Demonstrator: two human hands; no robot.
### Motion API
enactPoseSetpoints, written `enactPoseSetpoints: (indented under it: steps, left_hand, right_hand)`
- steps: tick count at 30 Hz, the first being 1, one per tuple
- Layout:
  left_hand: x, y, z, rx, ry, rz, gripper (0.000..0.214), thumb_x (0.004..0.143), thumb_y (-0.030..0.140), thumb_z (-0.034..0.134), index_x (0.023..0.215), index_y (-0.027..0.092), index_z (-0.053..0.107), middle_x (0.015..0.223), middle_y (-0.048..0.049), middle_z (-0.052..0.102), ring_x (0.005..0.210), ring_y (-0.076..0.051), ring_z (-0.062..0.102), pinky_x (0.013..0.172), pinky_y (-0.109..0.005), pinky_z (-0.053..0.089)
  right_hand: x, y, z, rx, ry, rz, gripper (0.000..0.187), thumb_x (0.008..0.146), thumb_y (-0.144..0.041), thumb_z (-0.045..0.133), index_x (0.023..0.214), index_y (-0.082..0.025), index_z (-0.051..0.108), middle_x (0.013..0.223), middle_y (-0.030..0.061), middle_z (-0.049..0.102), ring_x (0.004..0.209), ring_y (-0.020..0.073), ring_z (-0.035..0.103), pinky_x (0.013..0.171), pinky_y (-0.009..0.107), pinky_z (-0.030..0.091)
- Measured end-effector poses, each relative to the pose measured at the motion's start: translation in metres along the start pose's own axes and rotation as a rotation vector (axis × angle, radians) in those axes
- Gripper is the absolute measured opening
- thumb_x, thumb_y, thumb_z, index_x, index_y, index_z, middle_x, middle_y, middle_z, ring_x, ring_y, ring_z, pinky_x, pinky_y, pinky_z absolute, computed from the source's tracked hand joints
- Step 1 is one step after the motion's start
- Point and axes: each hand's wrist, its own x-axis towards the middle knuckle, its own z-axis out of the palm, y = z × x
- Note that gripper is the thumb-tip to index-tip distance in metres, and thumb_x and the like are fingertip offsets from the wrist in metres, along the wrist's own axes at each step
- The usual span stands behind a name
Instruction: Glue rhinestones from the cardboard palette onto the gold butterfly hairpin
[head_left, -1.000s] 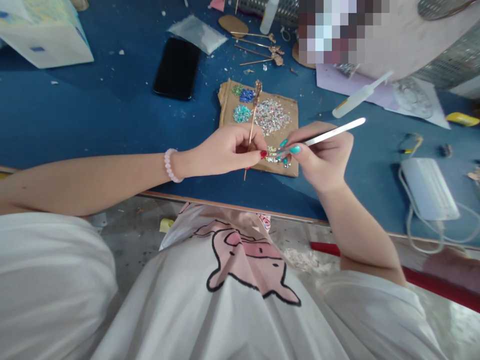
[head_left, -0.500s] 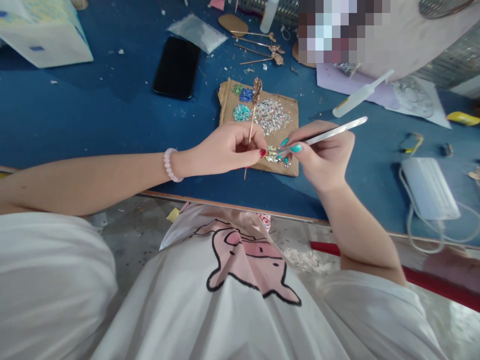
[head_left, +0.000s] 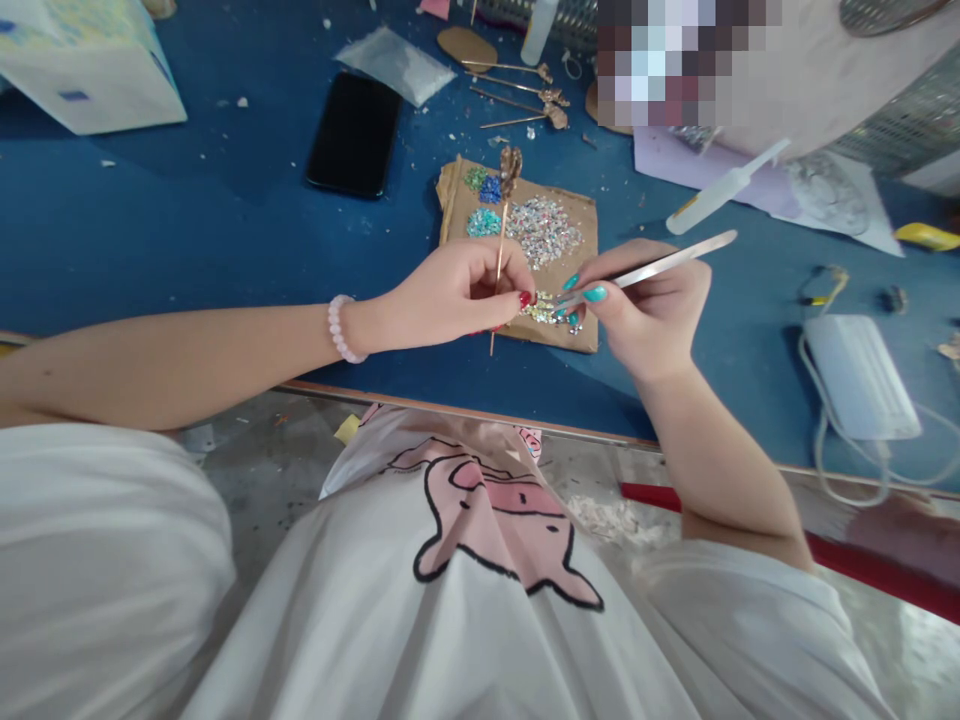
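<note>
Coppery pin (head_left: 502, 232) in left hand (head_left: 459, 296) points away from wearer, ornament (head_left: 510, 172) foremost.

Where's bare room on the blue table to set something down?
Largest patch: blue table between the patterned box, black phone, cardboard and left forearm, bar small specks. Another: between the right hand and the white corded block. Crowded: the cardboard with its gem piles, and beyond it, thin rods and clear bag.

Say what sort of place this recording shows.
Probably a craft or jewellery workshop: sparkly bits lie in piles sorted by colour on cardboard, the right hand holds tweezers, and ornate sticks lie on the table.
</note>
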Motion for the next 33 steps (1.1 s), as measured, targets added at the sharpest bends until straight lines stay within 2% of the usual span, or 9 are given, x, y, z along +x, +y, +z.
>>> enactPoseSetpoints:
  steps: [4, 9, 13, 17, 22, 29, 33]
  left_hand:
    - [0.0002, -0.0010, -0.0014, 0.012, -0.005, -0.010, 0.016, 0.084, 0.000, 0.056, 0.087, 0.015, 0.062, 0.064, 0.0067, 0.056, 0.050, -0.003, 0.050, 0.049, -0.014, 0.043]
    - [0.0007, -0.0048, -0.0018, 0.053, -0.049, -0.028, 0.015, 0.085, 0.003, 0.060, 0.092, 0.015, 0.064, 0.073, 0.0037, 0.061, 0.056, -0.005, 0.056, 0.050, -0.016, 0.046]
    - [0.0005, -0.0050, -0.0004, 0.010, -0.089, -0.031, 0.013, 0.087, 0.004, 0.061, 0.091, 0.016, 0.063, 0.066, 0.0056, 0.058, 0.050, -0.005, 0.052, 0.048, -0.016, 0.042]
    - [0.0004, -0.0030, 0.0003, 0.008, -0.092, -0.017, 0.010, 0.092, 0.007, 0.061, 0.088, 0.016, 0.062, 0.063, 0.0067, 0.056, 0.048, -0.003, 0.048, 0.048, -0.016, 0.040]
    - [0.0008, -0.0013, -0.0004, 0.011, -0.091, 0.002, 0.014, 0.089, 0.003, 0.062, 0.083, 0.015, 0.062, 0.064, 0.0066, 0.056, 0.050, -0.003, 0.048, 0.048, -0.015, 0.039]
    - [0.0011, 0.0030, 0.0016, -0.138, -0.054, -0.120, 0.021, 0.093, -0.001, 0.054, 0.081, 0.016, 0.057, 0.056, 0.0081, 0.052, 0.044, -0.003, 0.043, 0.044, -0.015, 0.037]
    - [0.0008, 0.0035, 0.0022, -0.119, -0.111, -0.137, 0.024, 0.095, -0.001, 0.049, 0.080, 0.016, 0.058, 0.057, 0.0073, 0.053, 0.044, -0.002, 0.044, 0.045, -0.014, 0.037]
  right_hand:
    - [0.0005, -0.0003, 0.0001, -0.048, 0.011, 0.028, 0.032, 0.089, -0.056, 0.073, 0.081, -0.025, 0.074, 0.066, -0.0011, 0.070, 0.053, 0.0091, 0.063, 0.045, 0.024, 0.047]
    - [0.0006, -0.0018, 0.0000, -0.051, 0.019, 0.027, 0.032, 0.088, -0.055, 0.075, 0.080, -0.024, 0.074, 0.065, -0.0013, 0.069, 0.052, 0.0088, 0.063, 0.043, 0.023, 0.047]
    - [-0.0001, -0.0007, -0.0010, -0.051, 0.002, 0.059, 0.036, 0.086, -0.059, 0.075, 0.079, -0.024, 0.073, 0.066, -0.0011, 0.070, 0.054, 0.0086, 0.064, 0.046, 0.022, 0.049]
    - [-0.0006, 0.0013, -0.0022, -0.040, -0.014, 0.051, 0.033, 0.086, -0.059, 0.076, 0.081, -0.026, 0.074, 0.066, -0.0011, 0.071, 0.054, 0.0082, 0.065, 0.045, 0.021, 0.046]
    - [-0.0011, 0.0014, -0.0031, -0.046, -0.037, 0.043, 0.030, 0.086, -0.056, 0.077, 0.081, -0.027, 0.075, 0.070, -0.0003, 0.072, 0.055, 0.0089, 0.065, 0.045, 0.022, 0.046]
    - [-0.0020, -0.0020, -0.0012, -0.035, 0.017, 0.026, 0.028, 0.087, -0.054, 0.076, 0.082, -0.026, 0.075, 0.063, -0.0018, 0.069, 0.047, 0.0078, 0.061, 0.038, 0.022, 0.040]
    - [-0.0035, 0.0002, 0.0016, 0.012, 0.045, 0.057, 0.034, 0.083, -0.059, 0.077, 0.079, -0.026, 0.072, 0.062, -0.0025, 0.066, 0.047, 0.0094, 0.061, 0.039, 0.024, 0.044]
